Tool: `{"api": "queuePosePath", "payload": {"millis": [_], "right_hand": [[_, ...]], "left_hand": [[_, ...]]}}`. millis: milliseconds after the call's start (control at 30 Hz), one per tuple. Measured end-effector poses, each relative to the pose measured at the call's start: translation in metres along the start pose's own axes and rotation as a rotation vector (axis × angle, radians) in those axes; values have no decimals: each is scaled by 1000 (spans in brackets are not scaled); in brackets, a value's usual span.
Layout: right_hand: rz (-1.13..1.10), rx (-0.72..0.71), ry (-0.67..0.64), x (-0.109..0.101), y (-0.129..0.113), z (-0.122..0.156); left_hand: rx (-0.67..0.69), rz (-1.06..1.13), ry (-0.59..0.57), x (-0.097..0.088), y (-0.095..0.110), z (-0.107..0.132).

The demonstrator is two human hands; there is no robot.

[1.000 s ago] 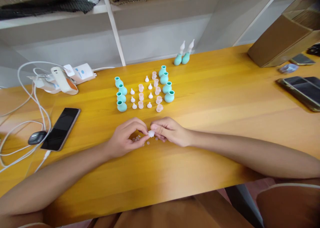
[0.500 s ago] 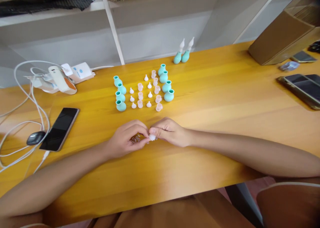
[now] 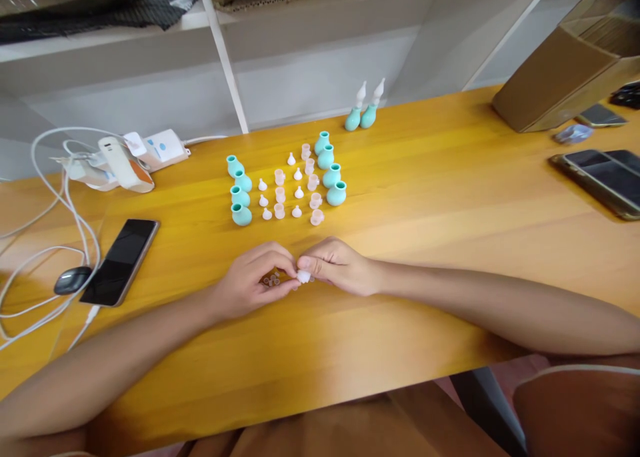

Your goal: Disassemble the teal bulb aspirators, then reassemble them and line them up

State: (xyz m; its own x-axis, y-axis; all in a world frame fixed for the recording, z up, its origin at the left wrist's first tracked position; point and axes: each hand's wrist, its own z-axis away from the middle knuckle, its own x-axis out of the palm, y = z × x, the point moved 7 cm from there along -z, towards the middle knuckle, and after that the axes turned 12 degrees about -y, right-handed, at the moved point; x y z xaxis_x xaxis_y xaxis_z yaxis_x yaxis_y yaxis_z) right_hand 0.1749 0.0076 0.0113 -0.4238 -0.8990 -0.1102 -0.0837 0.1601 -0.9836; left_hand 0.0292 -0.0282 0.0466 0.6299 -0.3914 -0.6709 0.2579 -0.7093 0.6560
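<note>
Over the table's middle, my right hand (image 3: 340,265) is closed, thumb on top, around a small white plastic piece (image 3: 303,276). My left hand (image 3: 260,273) meets it there, its thumb and forefinger pinching at the piece's left side. Most of the piece is hidden by fingers. Several tiny clear rings (image 3: 271,280) lie on the table under my left hand. Beyond my hands stand rows of small white cone-shaped tips (image 3: 263,201) and translucent pinkish cups (image 3: 280,195). Turquoise bulbs (image 3: 241,215) with open necks flank them on both sides.
Two turquoise bulbs with white nozzles (image 3: 365,110) stand at the table's back edge. On the left are a phone (image 3: 120,262), white cables, a black mouse-like object (image 3: 73,280) and chargers (image 3: 160,148). A cardboard box (image 3: 555,77) and another phone (image 3: 600,177) occupy the right.
Both hands stay together on the white piece, with hardly any finger movement. The whole view has shifted slightly, so the table items appear a little lower.
</note>
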Motion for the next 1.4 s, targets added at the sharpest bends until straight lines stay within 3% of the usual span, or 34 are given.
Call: {"api": "queuePosePath", "payload": {"millis": [300,600,800,967,1133,1400], "right_hand": [[259,-23,50,-4,-3,2],[309,-105,54,0,-10,0],[410,-137,345,-41,-16,21],[835,-239,370,-65,-31,34],[1039,-192,473,-73,-28,34],[1212,-15,354,-63,-14,26]], "left_hand": [[-137,-19,-18,0,-11,1],[-135,-188,-7,2,-5,-1],[-288,-174,45,-5,-18,1],[-320,-289,63,-7,-21,0],[-377,-309,-6,-2,-28,0],[-404,-327,-41,2,-30,1]]}}
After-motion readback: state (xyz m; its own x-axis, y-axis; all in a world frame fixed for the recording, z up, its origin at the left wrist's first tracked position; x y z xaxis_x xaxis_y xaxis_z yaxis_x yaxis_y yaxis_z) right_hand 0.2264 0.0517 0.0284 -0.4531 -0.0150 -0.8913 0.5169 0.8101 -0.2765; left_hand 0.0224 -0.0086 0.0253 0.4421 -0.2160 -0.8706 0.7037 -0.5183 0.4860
